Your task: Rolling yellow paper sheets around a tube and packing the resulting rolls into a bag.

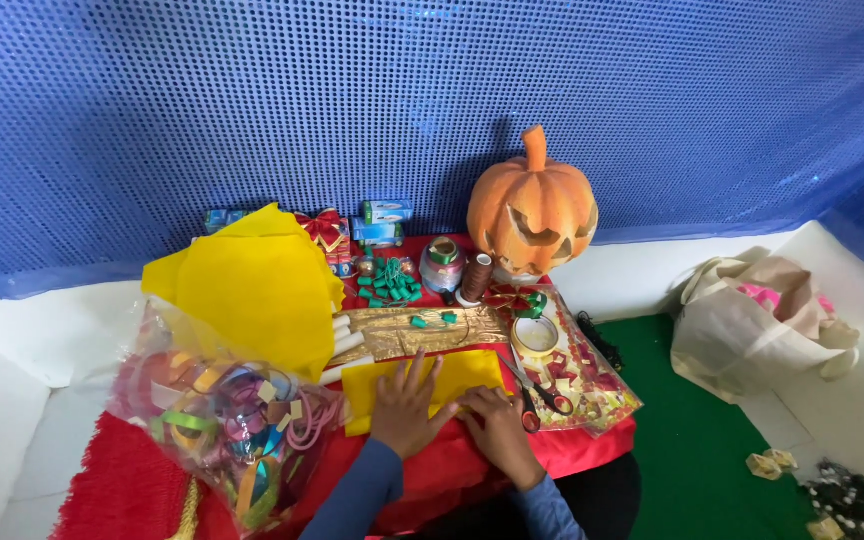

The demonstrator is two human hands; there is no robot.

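- left hand (407,408) flat, fingers spread, palm pressing the yellow felt sheet (422,385); grips nothing
- right hand (497,425) on sheet's right lower edge, fingers curled down; whether it pinches the felt, cannot tell
- sheet lies on red cloth (572,445), just in front of gold foil strip (422,330)
- scissors (537,395) just right of sheet
- pumpkin (532,210) well behind sheet
- ribbon bag (222,420) left of sheet

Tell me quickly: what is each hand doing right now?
Left hand: open, flat on the yellow felt sheet, holding nothing.
Right hand: fingers curled at the sheet's lower edge; grip cannot be told.
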